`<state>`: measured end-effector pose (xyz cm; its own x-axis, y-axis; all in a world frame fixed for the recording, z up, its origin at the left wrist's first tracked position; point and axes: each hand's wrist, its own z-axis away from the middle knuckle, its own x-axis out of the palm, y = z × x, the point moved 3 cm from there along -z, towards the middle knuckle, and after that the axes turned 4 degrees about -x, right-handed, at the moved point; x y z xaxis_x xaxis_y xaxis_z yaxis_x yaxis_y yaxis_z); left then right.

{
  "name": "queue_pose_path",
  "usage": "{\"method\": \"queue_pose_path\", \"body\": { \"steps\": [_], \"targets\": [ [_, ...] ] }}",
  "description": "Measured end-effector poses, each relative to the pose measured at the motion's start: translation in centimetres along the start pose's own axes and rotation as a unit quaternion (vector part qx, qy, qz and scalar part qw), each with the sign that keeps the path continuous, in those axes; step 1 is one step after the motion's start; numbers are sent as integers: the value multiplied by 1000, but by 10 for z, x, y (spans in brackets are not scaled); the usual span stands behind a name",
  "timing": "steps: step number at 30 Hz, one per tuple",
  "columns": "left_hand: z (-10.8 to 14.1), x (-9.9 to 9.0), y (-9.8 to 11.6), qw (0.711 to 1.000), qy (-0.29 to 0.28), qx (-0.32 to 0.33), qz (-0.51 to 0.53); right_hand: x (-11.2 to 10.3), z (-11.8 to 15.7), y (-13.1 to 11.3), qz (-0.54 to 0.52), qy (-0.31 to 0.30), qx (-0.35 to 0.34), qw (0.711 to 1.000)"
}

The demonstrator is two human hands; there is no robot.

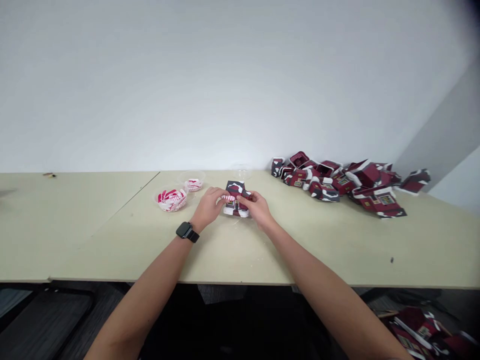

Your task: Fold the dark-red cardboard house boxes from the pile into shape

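Note:
A small dark-red paper or foam house (236, 211) with white edges and a dark, white-patched top stands on the table in front of me. My left hand (210, 202), with a black watch at the wrist, is closed in a pinch on a red-and-white striped piece (228, 198) lying across the house's front. On the other side, my right hand (258, 206) grips the house at its right edge, thumb toward the front. Left of my left hand sits a clear bowl (172, 206) of red-and-white striped pieces. Fingertips partly hide the contact between strip and house.
Behind that bowl is a second clear bowl (187, 175) with similar pieces. A clear container (240, 173) stands behind the house. Several more dark-red houses (337, 180) are heaped at the right against the wall. More lie below the table edge (423, 330). A chair (48, 320) is at lower left.

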<state>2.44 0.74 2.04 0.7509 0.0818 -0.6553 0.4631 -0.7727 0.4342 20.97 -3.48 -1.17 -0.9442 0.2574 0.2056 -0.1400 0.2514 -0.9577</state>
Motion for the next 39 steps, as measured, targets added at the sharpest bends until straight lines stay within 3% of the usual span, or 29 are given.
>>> {"method": "queue_pose_path", "body": {
  "steps": [4,16,22,39],
  "targets": [
    [0,-2,4,998,23,28,-42,0,1,1,-18,-9,29,999],
    [0,-3,9,991,4,78,-104,3,2,4,-34,-41,90,994],
    [1,0,6,986,10,116,-122,1,1,5,29,-26,96,995],
    [1,0,4,985,16,122,-117,2,1,4,59,-38,133,989]
  ]
}}
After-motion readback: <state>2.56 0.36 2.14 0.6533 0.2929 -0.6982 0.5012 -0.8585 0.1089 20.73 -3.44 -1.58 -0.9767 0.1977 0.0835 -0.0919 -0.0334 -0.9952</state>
